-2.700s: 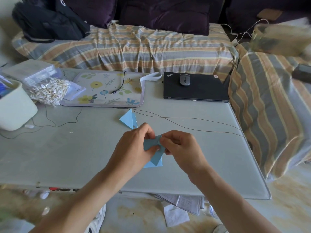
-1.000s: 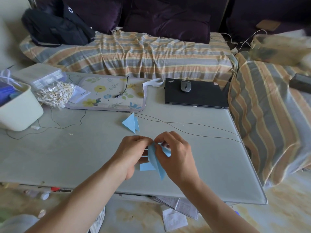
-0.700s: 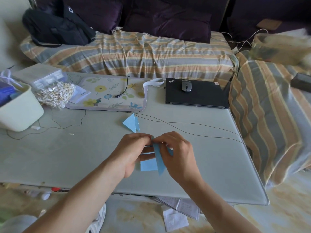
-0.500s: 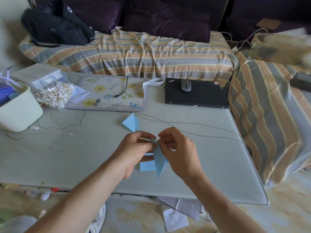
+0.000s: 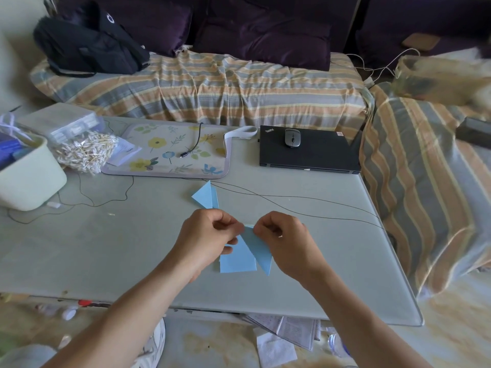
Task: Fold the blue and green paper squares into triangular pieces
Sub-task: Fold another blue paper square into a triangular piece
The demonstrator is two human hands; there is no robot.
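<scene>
Above the grey table (image 5: 106,248), my left hand (image 5: 204,239) and my right hand (image 5: 287,243) pinch the top of a folded blue paper piece (image 5: 259,251) between thumb and fingers. The piece hangs down as a long triangle with its tip pointing at the table's front edge. Under it a flat blue paper square (image 5: 236,261) lies on the table, partly hidden by my left hand. A finished blue triangular piece (image 5: 206,196) lies farther back, just beyond my left knuckles. No green paper is in sight.
A black laptop (image 5: 318,155) with a grey mouse (image 5: 292,138) sits at the back right. A floral mat (image 5: 172,152) lies at the back centre, a bag of cotton swabs (image 5: 85,150) and a white bin (image 5: 29,179) at the left. Thin cables (image 5: 305,205) cross the table.
Both hands kept working the blue piece, turning it from crosswise to hanging point-down. They now pinch only its top corner, and the flat square beneath shows more.
</scene>
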